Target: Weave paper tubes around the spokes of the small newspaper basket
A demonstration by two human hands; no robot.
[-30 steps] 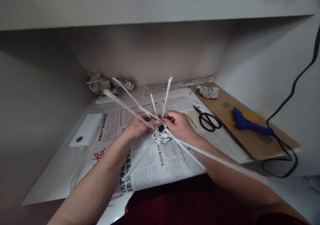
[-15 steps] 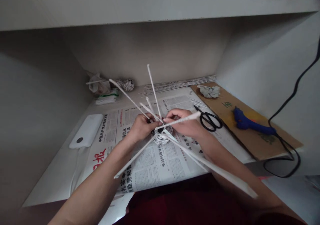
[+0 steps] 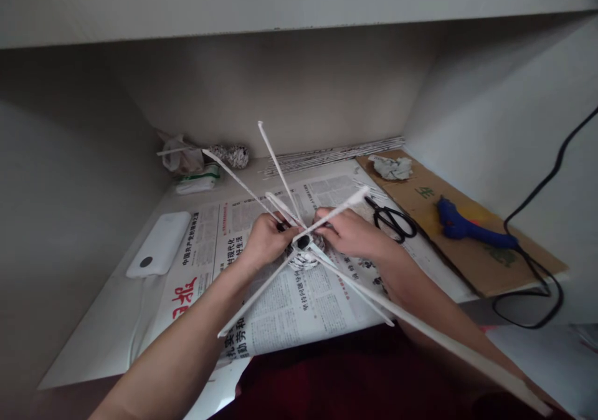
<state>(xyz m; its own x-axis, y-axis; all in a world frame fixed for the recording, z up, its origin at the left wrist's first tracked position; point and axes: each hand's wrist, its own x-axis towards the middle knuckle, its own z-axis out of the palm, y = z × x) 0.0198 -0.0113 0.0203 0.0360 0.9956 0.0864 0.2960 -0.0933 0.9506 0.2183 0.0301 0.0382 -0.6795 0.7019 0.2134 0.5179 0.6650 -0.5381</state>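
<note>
A small woven piece of rolled newspaper [image 3: 304,260], with a dark round hole in its top, stands on the newspaper sheet between my hands. Several white paper tubes fan out from it; one long tube [image 3: 420,323] runs over my right forearm. My left hand [image 3: 270,239] is closed on the left side of the weave, thumb near the rim. On the other side, my right hand [image 3: 348,232] has its fingers curled in against the rim, with a paper tube [image 3: 339,209] crossing in front of them. Its fingertips are partly hidden behind the weave and tubes.
Black scissors [image 3: 395,224] lie right of my right hand. A blue glue gun [image 3: 471,227] with a black cord and crumpled paper [image 3: 392,167] rest on cardboard [image 3: 430,214]. Paper tubes [image 3: 336,155] lie along the back. A white power bank [image 3: 159,245] sits left on the newspaper [image 3: 275,317].
The woven piece has turned slightly, its upright tube now leaning further left. The long right tube reaches further toward the lower right. My right hand has shifted a little right and its fingers curl in more.
</note>
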